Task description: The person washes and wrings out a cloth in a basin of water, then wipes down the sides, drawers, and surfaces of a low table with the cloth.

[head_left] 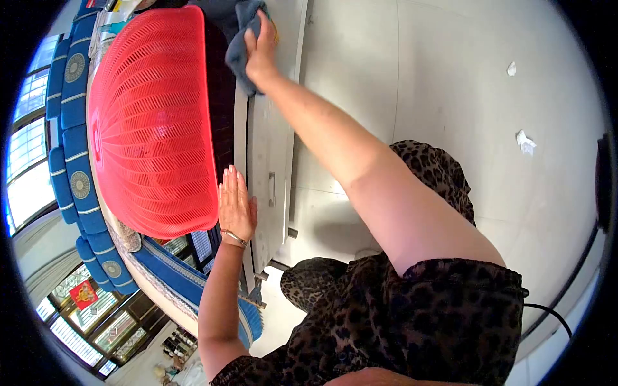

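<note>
My right hand [261, 55] is closed around a grey-blue cloth [237, 51] at the top, by the edge of a dark tabletop [224, 122]. Part of the cloth hangs down the side of the table. My left hand [237, 209] lies flat, fingers stretched out and together, on the table edge beside the rim of a red slotted plastic food cover [154, 128]. A thin bracelet [233, 238] circles my left wrist. What lies under the cover cannot be made out.
Below the tabletop is a pale drawer front with a handle [271, 189]. Blue sofa cushions [76, 128] line the left side, before windows. Crumpled white paper scraps [525, 143] lie on the pale floor [347, 77]. A black cable [553, 314] runs at right.
</note>
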Demonstrator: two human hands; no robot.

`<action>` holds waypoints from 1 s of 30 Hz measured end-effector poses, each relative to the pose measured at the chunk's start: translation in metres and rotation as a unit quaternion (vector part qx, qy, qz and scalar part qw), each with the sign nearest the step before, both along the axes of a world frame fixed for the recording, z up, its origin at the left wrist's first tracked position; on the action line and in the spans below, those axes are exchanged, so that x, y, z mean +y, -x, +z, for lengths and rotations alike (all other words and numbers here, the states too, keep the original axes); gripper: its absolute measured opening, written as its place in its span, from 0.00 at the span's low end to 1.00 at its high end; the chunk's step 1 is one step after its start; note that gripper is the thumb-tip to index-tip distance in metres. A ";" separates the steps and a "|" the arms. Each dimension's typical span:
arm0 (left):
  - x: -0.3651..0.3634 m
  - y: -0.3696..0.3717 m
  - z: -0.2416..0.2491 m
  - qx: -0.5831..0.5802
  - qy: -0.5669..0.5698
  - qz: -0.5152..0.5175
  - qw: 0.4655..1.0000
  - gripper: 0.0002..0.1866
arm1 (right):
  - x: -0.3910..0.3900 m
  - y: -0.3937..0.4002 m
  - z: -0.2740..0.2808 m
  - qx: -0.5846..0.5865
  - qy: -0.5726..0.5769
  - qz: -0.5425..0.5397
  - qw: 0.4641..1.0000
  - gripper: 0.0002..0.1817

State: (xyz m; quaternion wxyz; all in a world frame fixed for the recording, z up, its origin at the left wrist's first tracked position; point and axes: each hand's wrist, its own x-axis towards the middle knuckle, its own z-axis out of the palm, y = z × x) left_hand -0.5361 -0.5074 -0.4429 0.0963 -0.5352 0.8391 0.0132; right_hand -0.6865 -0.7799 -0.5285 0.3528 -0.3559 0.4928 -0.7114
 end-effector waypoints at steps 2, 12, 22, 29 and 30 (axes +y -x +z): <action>0.000 0.001 0.001 -0.002 0.000 0.001 1.000 0.41 | -0.015 0.013 -0.019 -0.095 -0.080 0.034 0.992 0.24; 0.001 -0.001 0.001 -0.006 -0.005 0.004 1.000 0.42 | 0.208 -0.087 -0.085 0.072 -0.104 0.160 0.979 0.37; 0.001 0.001 0.001 -0.002 0.000 0.011 1.000 0.40 | 0.184 -0.075 -0.086 0.009 -0.175 0.145 0.974 0.32; 0.000 0.001 0.002 0.008 -0.006 0.008 1.000 0.39 | 0.161 -0.059 -0.095 0.067 -0.138 0.144 0.978 0.28; 0.001 0.001 0.002 0.004 -0.006 0.011 1.000 0.39 | 0.142 -0.051 -0.092 0.064 -0.126 0.126 0.982 0.28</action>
